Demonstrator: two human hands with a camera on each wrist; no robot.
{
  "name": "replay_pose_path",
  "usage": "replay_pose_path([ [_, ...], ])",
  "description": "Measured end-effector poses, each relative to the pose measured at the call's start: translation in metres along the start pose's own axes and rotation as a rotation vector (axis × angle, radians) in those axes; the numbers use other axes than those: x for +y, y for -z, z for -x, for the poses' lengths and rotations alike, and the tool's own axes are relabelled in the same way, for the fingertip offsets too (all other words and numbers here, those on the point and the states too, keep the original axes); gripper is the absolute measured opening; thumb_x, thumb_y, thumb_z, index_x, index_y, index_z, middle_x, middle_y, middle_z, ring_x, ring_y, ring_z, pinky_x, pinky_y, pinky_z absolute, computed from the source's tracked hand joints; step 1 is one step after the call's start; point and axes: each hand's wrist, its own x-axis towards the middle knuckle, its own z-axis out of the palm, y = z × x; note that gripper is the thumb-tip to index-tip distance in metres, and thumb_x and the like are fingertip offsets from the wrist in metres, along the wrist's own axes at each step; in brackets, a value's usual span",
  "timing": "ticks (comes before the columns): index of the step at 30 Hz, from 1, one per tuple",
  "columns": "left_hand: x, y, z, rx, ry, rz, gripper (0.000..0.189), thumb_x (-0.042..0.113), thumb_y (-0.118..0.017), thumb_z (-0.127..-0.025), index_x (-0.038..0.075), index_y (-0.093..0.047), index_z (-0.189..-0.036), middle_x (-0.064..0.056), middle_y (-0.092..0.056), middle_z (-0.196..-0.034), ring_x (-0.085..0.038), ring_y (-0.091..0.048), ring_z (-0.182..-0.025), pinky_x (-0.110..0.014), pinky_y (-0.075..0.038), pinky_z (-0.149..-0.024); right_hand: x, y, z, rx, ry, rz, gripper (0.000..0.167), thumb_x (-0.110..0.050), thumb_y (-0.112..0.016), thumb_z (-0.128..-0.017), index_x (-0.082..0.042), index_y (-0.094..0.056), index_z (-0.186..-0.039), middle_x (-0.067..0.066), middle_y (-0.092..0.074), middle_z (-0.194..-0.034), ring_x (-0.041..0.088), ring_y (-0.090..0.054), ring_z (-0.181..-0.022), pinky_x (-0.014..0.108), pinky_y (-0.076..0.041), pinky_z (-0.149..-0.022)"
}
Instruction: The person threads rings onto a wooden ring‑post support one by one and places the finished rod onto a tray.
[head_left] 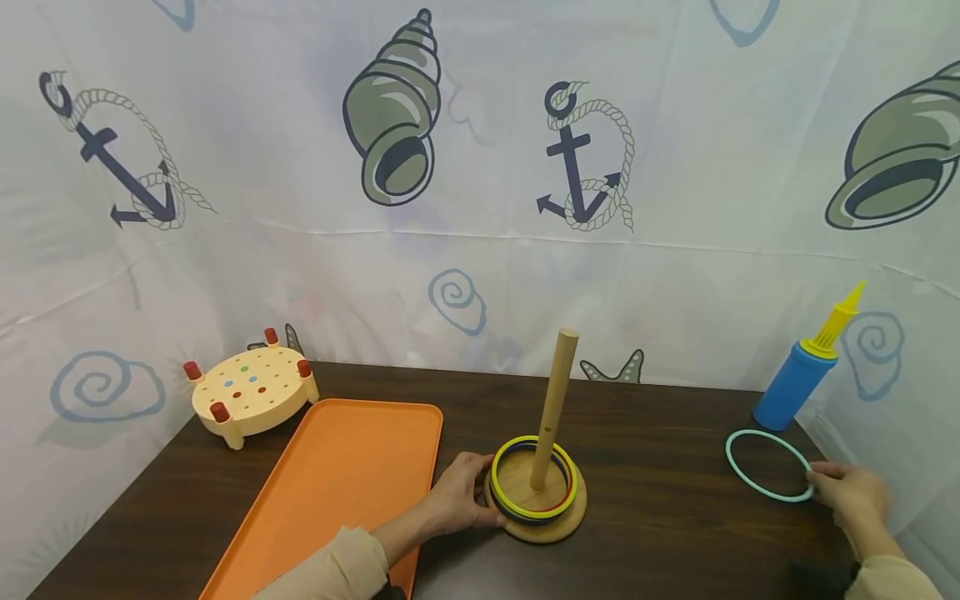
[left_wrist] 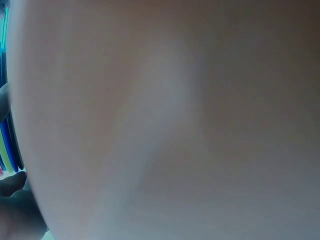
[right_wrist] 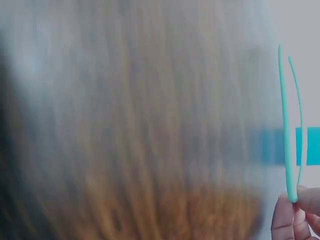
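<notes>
A round wooden ring-toss stand (head_left: 551, 530) with an upright peg (head_left: 557, 400) stands at the middle of the dark table. A stack of rings (head_left: 573, 492) lies round the peg, yellow on top, dark blue and red below. From the left, my left hand (head_left: 467, 498) holds the stack's edge between thumb and fingers, close over the base. In the left wrist view the rings (left_wrist: 7, 142) show only at the far left edge. At the right, my right hand (head_left: 855, 497) pinches a mint-green ring (head_left: 772, 497) by its near right edge. The right wrist view shows this ring (right_wrist: 286, 130) nearly edge-on above the fingers.
An orange tray (head_left: 352, 475) lies left of the stand. Behind it, at the back left, is a cream round board with red-tipped legs (head_left: 251, 387) facing up. A blue and yellow hand pump (head_left: 798, 379) stands at the back right. A printed curtain (head_left: 495, 183) hangs behind the table.
</notes>
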Motion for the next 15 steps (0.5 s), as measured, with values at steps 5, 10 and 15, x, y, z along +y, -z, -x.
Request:
replay_pose_path([
  [5, 0.000, -0.001, 0.000, 0.004, -0.006, -0.010, 0.082, 0.010, -0.085, -0.066, -0.011, -0.043, -0.133, -0.017, -0.045, -0.118, -0.032, -0.050, -0.109, -0.037, -0.049, -0.090, -0.010, -0.008, 0.000, -0.024, 0.008, -0.121, 0.029, -0.007, -0.057, -0.087, 0.019, -0.062, -0.098, -0.006, -0.064, -0.060, 0.003, -0.057, -0.050, 0.025, -0.048, -0.047],
  [10, 0.000, -0.001, 0.001, 0.006, 0.001, -0.004, 0.082, 0.010, -0.085, -0.065, -0.011, -0.043, -0.133, -0.018, -0.045, -0.119, -0.033, -0.049, -0.110, -0.038, -0.049, -0.090, -0.031, -0.015, 0.001, -0.031, 0.073, -0.150, 0.036, -0.009, -0.057, -0.090, 0.021, -0.055, -0.110, -0.011, -0.061, -0.063, 0.005, -0.056, -0.054, 0.026, -0.049, -0.051],
  [15, -0.001, -0.001, 0.000, 0.008, -0.006, -0.009, 0.082, 0.011, -0.085, -0.065, -0.011, -0.043, -0.133, -0.018, -0.045, -0.118, -0.032, -0.049, -0.110, -0.038, -0.049, -0.090, -0.063, -0.017, 0.011, -0.047, 0.189, -0.224, 0.039, -0.011, -0.057, -0.092, 0.024, -0.053, -0.110, -0.021, -0.057, -0.065, -0.002, -0.055, -0.057, 0.019, -0.050, -0.055],
])
